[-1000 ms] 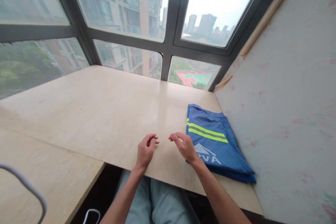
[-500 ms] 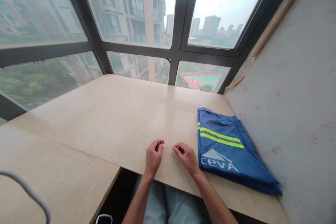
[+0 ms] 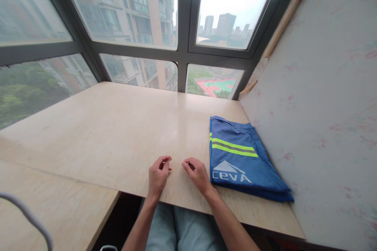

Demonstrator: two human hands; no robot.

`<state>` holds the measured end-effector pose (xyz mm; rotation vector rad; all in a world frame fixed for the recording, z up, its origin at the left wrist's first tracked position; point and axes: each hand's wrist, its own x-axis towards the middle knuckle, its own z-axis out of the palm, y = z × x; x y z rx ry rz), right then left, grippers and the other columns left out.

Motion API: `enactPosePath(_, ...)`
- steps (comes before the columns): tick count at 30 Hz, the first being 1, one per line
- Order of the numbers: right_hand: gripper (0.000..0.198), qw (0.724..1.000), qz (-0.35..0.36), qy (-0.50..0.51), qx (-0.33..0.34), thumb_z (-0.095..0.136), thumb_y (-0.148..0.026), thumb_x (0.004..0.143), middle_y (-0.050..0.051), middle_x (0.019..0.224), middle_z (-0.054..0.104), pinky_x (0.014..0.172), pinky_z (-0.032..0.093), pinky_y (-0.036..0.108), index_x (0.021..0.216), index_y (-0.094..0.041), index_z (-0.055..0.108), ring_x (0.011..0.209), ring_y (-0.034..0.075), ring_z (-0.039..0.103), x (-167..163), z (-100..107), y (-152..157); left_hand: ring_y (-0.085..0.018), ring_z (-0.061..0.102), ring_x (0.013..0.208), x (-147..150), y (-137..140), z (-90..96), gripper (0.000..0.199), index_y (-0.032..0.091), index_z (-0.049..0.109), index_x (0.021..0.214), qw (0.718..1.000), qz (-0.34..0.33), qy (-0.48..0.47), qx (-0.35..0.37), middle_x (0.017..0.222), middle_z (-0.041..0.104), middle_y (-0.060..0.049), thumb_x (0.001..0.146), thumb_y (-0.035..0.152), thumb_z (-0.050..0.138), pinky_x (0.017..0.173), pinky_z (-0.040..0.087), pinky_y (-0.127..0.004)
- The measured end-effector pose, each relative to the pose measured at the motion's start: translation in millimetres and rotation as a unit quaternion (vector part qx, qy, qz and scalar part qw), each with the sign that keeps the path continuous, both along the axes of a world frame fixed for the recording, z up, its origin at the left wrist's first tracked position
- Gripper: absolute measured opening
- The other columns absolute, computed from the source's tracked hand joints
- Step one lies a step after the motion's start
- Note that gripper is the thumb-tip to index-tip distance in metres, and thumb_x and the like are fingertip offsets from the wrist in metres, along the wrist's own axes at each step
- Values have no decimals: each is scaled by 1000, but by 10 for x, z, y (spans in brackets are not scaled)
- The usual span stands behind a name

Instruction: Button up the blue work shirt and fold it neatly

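Observation:
My left hand (image 3: 158, 176) rests at the table's front edge, its fingers curled in toward the thumb and nothing in them. Beside it on the right, a short gap away, my right hand (image 3: 196, 173) is curled the same way, thumb and fingertips together, empty. Just right of the right hand lies a folded blue garment (image 3: 235, 129), flat on the table. Two bright yellow-green bands with a grey strip between them cross it, and white "ceva" lettering with a peaked logo sits below.
The pale wood-look table (image 3: 123, 125) runs back to dark-framed windows (image 3: 182, 53). A wall with faint pink flowers (image 3: 318, 125) borders it on the right. At the lower left, a grey cable (image 3: 29, 213) arcs over a second table section (image 3: 67, 204).
The camera view has turned slightly to the right, so the table, garment and hands sit further left in the picture. Both hands keep nearly the same pose and place by the table edge.

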<state>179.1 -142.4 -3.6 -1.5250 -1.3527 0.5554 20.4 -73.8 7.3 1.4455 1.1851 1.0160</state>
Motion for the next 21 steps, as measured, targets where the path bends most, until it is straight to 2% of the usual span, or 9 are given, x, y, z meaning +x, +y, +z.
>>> enactPosePath(3, 26, 998, -5, 66, -2, 53, -38, 96, 3, 80, 68, 68, 47, 27, 106, -17, 63, 73, 17, 64, -4, -9, -2, -14, 65, 63, 5, -1, -10, 42, 13, 68, 99, 1000, 3, 0, -7, 98, 71, -11, 83, 50, 61, 57, 57, -26)
enactPosePath(6, 41, 995, -41, 90, 0, 53, -35, 93, -1, 71, 63, 67, 46, 26, 127, -13, 53, 66, 15, 62, 2, -18, 1, -15, 65, 63, 10, -1, -25, 42, 12, 67, 100, 1000, 9, 3, -14, 97, 71, -11, 82, 49, 60, 56, 57, -26)
enactPosePath(11, 36, 996, -75, 44, 7, 49, -26, 81, -8, 56, 37, 53, 33, 23, 112, -14, 61, 50, 12, 41, 25, -13, 0, -15, 66, 64, 10, -1, -24, 38, 12, 68, 99, 1000, 13, 11, -4, 97, 71, -11, 82, 45, 58, 59, 57, -26)
enactPosePath(15, 36, 997, -65, 41, -1, 48, -24, 73, -8, 54, 32, 50, 26, 23, 103, -14, 65, 48, 11, 34, 31, 3, -4, -15, 66, 63, 6, -4, -7, 37, 13, 69, 98, 1000, 11, 17, 5, 95, 72, -10, 82, 45, 58, 58, 57, -27)
enactPosePath(21, 28, 997, -58, 47, -17, 46, -25, 68, -7, 49, 31, 51, 25, 24, 82, -17, 69, 46, 11, 31, 31, 19, -9, -16, 67, 63, 6, -3, 11, 36, 13, 69, 97, 1000, 10, 14, 12, 93, 72, -10, 82, 45, 58, 58, 57, -27)
